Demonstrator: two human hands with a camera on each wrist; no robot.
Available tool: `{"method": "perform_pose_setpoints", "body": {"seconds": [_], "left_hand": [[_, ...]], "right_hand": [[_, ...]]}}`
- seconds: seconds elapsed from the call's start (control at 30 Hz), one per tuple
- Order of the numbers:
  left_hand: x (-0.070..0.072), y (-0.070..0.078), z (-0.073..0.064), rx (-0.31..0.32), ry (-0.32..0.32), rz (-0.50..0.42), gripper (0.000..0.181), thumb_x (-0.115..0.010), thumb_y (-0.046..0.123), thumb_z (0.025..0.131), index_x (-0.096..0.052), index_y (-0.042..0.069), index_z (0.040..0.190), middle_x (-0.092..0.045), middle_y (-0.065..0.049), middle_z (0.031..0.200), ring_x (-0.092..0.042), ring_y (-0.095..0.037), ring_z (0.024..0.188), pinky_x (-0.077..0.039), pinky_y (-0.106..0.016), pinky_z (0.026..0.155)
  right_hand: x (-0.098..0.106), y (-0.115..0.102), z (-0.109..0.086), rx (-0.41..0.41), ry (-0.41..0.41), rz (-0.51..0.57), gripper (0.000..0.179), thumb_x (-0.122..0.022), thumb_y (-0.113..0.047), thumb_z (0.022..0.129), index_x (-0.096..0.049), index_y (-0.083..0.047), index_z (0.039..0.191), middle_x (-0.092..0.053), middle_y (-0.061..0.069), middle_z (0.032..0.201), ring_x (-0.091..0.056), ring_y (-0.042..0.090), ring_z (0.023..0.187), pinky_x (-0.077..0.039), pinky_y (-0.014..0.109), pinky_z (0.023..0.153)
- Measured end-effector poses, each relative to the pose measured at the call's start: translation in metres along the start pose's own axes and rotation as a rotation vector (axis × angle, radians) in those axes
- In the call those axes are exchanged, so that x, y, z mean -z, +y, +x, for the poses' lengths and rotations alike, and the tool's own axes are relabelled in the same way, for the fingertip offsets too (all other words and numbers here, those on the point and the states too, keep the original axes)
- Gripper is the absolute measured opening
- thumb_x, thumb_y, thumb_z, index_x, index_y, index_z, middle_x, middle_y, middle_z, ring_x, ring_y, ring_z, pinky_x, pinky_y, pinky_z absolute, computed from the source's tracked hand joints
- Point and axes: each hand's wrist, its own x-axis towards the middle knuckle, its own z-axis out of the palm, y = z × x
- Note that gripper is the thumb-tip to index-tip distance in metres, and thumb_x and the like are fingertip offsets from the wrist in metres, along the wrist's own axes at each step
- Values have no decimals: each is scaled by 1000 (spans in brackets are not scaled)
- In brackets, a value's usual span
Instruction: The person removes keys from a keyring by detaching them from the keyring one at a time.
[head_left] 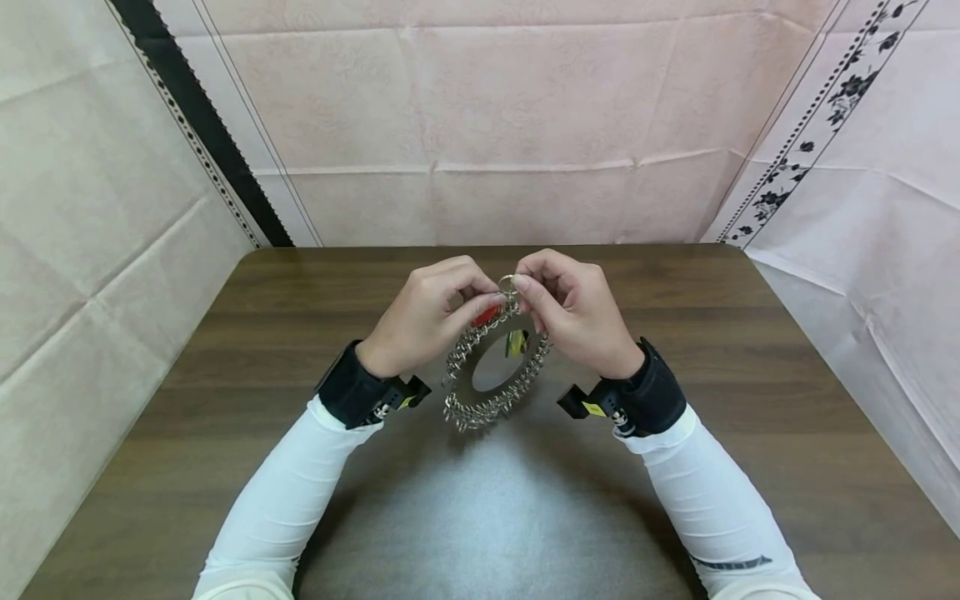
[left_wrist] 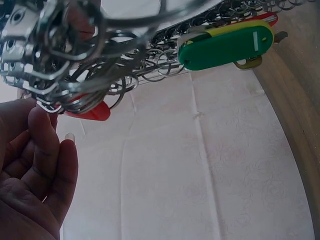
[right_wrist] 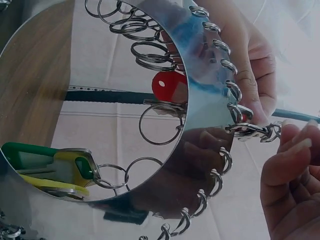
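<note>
Big metal ring (right_wrist: pixel 205 107), its top seemingly pinched by left hand (head_left: pixel 431 312), little ring (head_left: pixel 507 282) above it pinched by right hand (head_left: pixel 576 312)

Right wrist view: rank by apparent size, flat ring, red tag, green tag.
1. Flat ring, running out of frame
2. Green tag
3. Red tag

Visible parts only; the ring's edge seems to hide some of the red tag.
</note>
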Motion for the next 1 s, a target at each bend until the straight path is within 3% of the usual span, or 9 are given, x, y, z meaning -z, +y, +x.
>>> {"method": "perform_pose_setpoints", "body": {"seconds": [0.77,1.0], "left_hand": [[11,-11,-2,46,68,87,13,-64,22,92,-68,11,89,-59,4,80,-51,-5,70,-42,-23,58],[13,-18,-7,87,47,103,12,-63,23,92,-68,12,89,-58,6,79,-50,-5,69,-42,-24,58]], "right_hand": [[4,-1,-1,48,20,-46,9,-54,-5,95,-58,3,92,-52,7,67,-42,10,48,-38,25,42],[4,-3,-1,32,28,-33,8,-56,-6,95,-60,0,92,-53,5,67,-43,11,47,-38,25,42]]}}
